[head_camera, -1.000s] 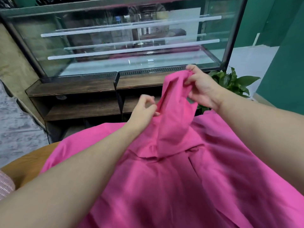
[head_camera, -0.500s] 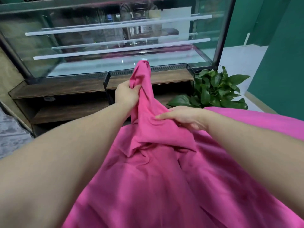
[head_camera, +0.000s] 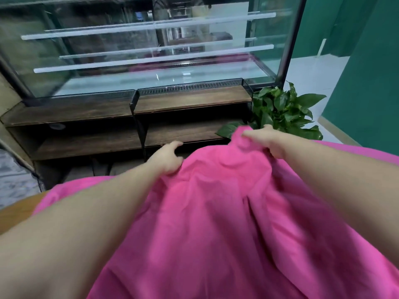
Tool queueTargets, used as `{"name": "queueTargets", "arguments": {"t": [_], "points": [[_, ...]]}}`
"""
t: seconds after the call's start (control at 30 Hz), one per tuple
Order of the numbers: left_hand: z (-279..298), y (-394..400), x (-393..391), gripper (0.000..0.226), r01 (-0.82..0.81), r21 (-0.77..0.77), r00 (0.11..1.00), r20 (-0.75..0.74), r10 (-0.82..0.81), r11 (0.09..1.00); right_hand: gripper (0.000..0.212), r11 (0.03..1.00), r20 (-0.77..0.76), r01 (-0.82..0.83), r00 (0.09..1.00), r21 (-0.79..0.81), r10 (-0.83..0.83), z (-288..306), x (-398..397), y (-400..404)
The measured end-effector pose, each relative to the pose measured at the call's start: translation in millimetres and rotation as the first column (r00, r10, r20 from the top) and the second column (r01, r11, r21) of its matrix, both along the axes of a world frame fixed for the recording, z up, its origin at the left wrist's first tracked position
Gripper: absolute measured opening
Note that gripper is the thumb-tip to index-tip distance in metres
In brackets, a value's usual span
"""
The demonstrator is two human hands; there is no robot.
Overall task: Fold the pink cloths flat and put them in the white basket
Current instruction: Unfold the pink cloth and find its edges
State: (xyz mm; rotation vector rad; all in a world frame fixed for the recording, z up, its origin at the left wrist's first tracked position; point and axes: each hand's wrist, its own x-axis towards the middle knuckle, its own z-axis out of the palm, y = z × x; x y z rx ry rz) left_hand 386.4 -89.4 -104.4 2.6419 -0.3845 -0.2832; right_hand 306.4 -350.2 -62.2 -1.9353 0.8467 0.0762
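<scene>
A large pink cloth (head_camera: pixel 216 223) spreads over the table in front of me and fills the lower half of the head view. My left hand (head_camera: pixel 167 158) grips its far edge on the left, fingers curled over the fabric. My right hand (head_camera: pixel 264 141) pinches a raised bunch of the same edge on the right. Both arms reach forward across the cloth. The white basket is not in view.
A glass display case (head_camera: pixel 151 50) on a dark wooden shelf unit (head_camera: pixel 86 130) stands just beyond the table. A green potted plant (head_camera: pixel 285 111) sits at the right of it. A strip of the wooden table edge (head_camera: pixel 19 210) shows at the left.
The tall bunch of cloth held up by my left hand has come down. Both hands now hold the far edge apart, left and right, with the cloth stretched wider between them.
</scene>
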Motion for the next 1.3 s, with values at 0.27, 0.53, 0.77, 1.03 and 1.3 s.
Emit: {"name": "queueTargets", "arguments": {"t": [0.27,0.53,0.77,1.03,1.3], "points": [[-37,56,-27,0.04,-0.141,0.117,0.969,0.222,0.112,0.983,0.086,0.977,-0.073,-0.157,0.983,0.143,0.168,-22,-28,-2],[-41,90,-41,0.04,-0.194,0.046,0.959,0.222,0.179,0.98,0.068,0.648,-0.244,-0.204,0.969,-0.734,0.028,-20,-25,-11],[-51,126,-53,0.056,-0.292,0.321,0.956,0.086,0.28,0.901,0.061,0.429,-0.255,-0.514,0.81,-0.743,0.529,-39,-14,70],[-52,151,-49,0.061,-0.261,0.407,0.96,0.015,0.28,0.875,0.06,0.252,-0.165,-0.484,0.664,-0.838,0.729,-67,-16,151],[-47,164,-36,0.054,-0.221,0.281,0.973,-0.002,0.231,0.934,0.055,0.202,-0.37,-0.697,0.576,-0.688,0.729,-92,-15,211]]}}
